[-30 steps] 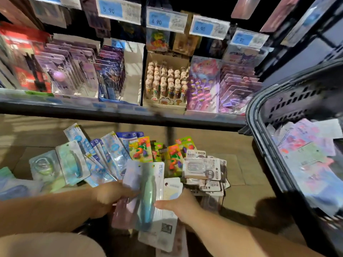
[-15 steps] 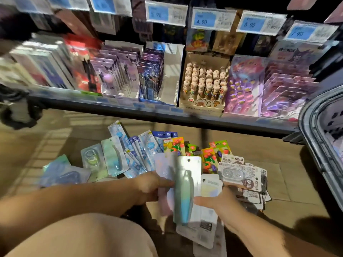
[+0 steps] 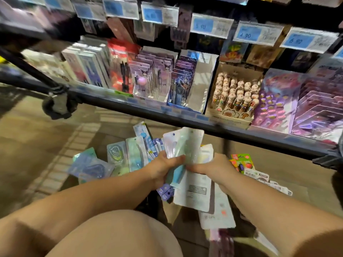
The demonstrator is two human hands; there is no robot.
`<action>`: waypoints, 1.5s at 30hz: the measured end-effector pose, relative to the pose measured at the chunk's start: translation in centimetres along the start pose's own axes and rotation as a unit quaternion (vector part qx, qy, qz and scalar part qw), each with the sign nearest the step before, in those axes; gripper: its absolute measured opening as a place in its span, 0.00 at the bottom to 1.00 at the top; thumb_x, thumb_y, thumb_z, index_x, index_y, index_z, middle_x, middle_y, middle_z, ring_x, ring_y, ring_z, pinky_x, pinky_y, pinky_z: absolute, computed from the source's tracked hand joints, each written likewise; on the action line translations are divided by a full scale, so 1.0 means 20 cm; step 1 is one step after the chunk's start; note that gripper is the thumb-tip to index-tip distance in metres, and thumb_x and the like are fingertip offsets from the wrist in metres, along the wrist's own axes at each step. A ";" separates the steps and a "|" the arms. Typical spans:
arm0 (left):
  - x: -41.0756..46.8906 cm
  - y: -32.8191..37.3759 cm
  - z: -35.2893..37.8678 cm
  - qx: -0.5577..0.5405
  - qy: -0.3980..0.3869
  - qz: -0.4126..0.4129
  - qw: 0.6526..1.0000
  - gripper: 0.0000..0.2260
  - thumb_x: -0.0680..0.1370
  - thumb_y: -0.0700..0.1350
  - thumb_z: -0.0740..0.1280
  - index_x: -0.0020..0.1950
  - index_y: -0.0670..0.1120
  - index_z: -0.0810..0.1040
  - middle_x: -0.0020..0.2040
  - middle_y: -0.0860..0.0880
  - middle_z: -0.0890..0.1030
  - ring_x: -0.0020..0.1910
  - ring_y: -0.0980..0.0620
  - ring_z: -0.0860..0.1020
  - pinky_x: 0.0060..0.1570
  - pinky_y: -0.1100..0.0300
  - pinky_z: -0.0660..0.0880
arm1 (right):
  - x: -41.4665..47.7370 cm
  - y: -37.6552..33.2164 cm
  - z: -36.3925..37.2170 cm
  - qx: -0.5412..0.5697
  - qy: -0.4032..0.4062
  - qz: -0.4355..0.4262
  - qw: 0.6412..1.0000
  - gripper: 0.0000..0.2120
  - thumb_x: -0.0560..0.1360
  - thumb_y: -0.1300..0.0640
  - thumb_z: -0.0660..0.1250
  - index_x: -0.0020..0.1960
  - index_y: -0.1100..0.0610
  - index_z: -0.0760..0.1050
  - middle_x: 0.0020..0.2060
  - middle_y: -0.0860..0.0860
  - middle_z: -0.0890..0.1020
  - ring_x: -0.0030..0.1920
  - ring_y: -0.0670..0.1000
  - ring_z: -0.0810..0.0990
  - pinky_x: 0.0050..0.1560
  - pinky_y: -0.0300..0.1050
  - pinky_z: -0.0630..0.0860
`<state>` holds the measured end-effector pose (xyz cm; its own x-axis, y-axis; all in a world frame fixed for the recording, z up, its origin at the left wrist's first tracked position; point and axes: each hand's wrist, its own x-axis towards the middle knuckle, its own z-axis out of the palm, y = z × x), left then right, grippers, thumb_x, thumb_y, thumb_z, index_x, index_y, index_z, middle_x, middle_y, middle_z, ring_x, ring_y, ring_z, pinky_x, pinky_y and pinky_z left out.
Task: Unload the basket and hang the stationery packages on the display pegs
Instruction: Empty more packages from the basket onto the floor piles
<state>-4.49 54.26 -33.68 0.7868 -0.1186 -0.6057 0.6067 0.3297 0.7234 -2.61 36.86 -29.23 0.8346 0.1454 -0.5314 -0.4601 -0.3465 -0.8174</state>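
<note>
Tiled flooring (image 3: 46, 145) runs under a low display shelf (image 3: 148, 110), and most of the view is smeared by motion blur. Of the price tags (image 3: 211, 25) along the upper rail I can read three, 5.90, 4.90 and 6.90; the rest are illegible. Two hands are in view. The left hand (image 3: 163, 167) and the right hand (image 3: 213, 166) meet over a fanned stack of stationery packages (image 3: 187, 143), held above the floor in front of the shelf, with fingers and thumbs of both curled round its middle. I count three card tops spreading above the fingers. The full number cannot be told, since the lower cards overlap and the hands cover the middle. Long axes run away from me, hang-hole ends toward the shelf, bottom ends toward my knee (image 3: 115, 236). More packages lie flat on the floor: a blue-green group (image 3: 118, 156) left of the hands, and a fruit-printed card (image 3: 241, 162) with white cards beside it, partly hidden by the right forearm. One open box of figure-topped pens (image 3: 233, 93) stands on the shelf. A dark caster (image 3: 55, 104) sits at left, its frame cut off.
</note>
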 end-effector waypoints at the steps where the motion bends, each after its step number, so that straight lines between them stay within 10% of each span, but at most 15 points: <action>1: 0.01 0.01 -0.01 0.014 0.017 0.007 1.000 0.46 0.57 0.53 0.84 0.68 0.40 0.68 0.55 0.38 0.82 0.50 0.39 0.83 0.47 0.44 0.82 | 0.02 -0.03 0.02 -0.017 0.003 0.002 1.000 0.18 0.61 0.57 0.83 0.47 0.51 0.81 0.44 0.50 0.86 0.43 0.48 0.84 0.46 0.43 0.81; 10: 0.06 0.12 -0.19 -0.061 0.161 0.021 0.985 0.23 0.73 0.46 0.74 0.61 0.46 0.66 0.49 0.42 0.80 0.41 0.43 0.81 0.26 0.53 0.77 | 0.15 -0.12 0.05 0.005 0.027 0.031 0.999 0.21 0.62 0.56 0.82 0.52 0.53 0.79 0.47 0.51 0.85 0.48 0.54 0.84 0.50 0.50 0.80; 19: 0.16 0.00 -0.53 -0.033 0.340 0.020 0.940 0.29 0.67 0.46 0.80 0.63 0.44 0.71 0.55 0.42 0.81 0.47 0.42 0.80 0.44 0.42 0.80 | 0.16 -0.17 0.02 0.053 0.049 0.034 0.997 0.09 0.71 0.70 0.71 0.49 0.60 0.79 0.39 0.55 0.84 0.39 0.53 0.83 0.37 0.43 0.76; 28: 0.22 0.05 -0.65 0.203 0.349 -0.024 0.915 0.39 0.74 0.36 0.73 0.77 0.41 0.53 0.68 0.35 0.70 0.63 0.36 0.74 0.57 0.48 0.74 | 0.13 -0.21 0.04 0.074 0.034 0.032 0.996 0.08 0.73 0.71 0.66 0.47 0.61 0.79 0.39 0.56 0.84 0.42 0.56 0.82 0.46 0.48 0.78; 36: 0.18 0.01 -0.58 0.435 0.343 -0.066 0.830 0.23 0.79 0.49 0.64 0.73 0.44 0.66 0.64 0.40 0.75 0.61 0.41 0.75 0.55 0.55 0.74 | 0.09 -0.23 0.05 0.070 0.019 0.039 0.997 0.11 0.73 0.69 0.66 0.53 0.61 0.78 0.44 0.59 0.84 0.46 0.59 0.83 0.51 0.52 0.79; 42: 0.01 0.18 -0.17 0.285 0.131 0.186 0.931 0.09 0.81 0.55 0.63 0.60 0.57 0.74 0.60 0.52 0.77 0.59 0.52 0.75 0.52 0.62 0.71 | 0.06 -0.26 0.05 0.094 0.019 0.030 0.995 0.10 0.74 0.69 0.66 0.51 0.57 0.79 0.42 0.57 0.85 0.42 0.59 0.83 0.41 0.51 0.80; 45: -0.05 0.23 0.00 0.317 -0.043 0.238 0.917 0.25 0.75 0.59 0.69 0.69 0.57 0.67 0.64 0.52 0.73 0.62 0.49 0.75 0.51 0.63 0.73 | 0.07 -0.26 0.06 0.110 0.049 0.021 0.993 0.15 0.72 0.68 0.71 0.57 0.59 0.77 0.45 0.58 0.85 0.43 0.59 0.84 0.36 0.51 0.80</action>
<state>-2.50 55.82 -29.75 0.9690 -0.1851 -0.1635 0.1158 -0.2441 0.9628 0.57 40.01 -25.90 0.8335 0.0412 -0.5510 -0.5414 -0.1385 -0.8293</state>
